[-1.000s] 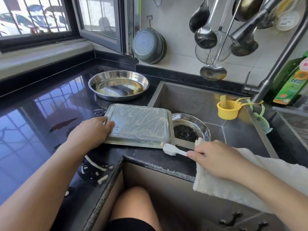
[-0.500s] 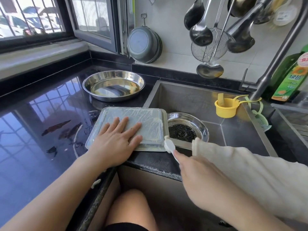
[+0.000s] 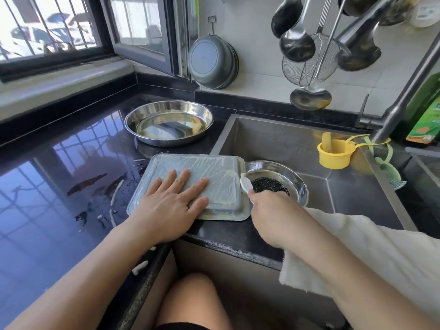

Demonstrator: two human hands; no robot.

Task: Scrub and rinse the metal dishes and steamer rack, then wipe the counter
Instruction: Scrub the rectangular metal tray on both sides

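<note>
A square metal tray (image 3: 214, 172), upside down and smeared with pale residue, lies on the black counter (image 3: 59, 198) at the sink's left edge. My left hand (image 3: 171, 206) presses flat on it with straight fingers. My right hand (image 3: 273, 215) grips a small white scraper (image 3: 245, 184), whose tip touches the tray's right rim. A white cloth (image 3: 369, 253) hangs over my right forearm. A round steel dish (image 3: 169, 122) stands on the counter behind the tray. Another round steel dish (image 3: 285, 177) sits in the sink (image 3: 297, 144) over the dark drain strainer (image 3: 269, 185).
Pale scraps and wet streaks (image 3: 114, 194) dot the counter left of the tray. A yellow cup (image 3: 333, 153) hangs at the sink's right side under the faucet (image 3: 404, 96). Ladles and a wire skimmer (image 3: 309, 60) hang on the wall, beside grey basins (image 3: 212, 63). Green detergent (image 3: 426, 120) stands far right.
My left hand moved from the tray's left edge onto its top and lies flat there. My right hand turned the scraper and brought it up against the tray's right rim.
</note>
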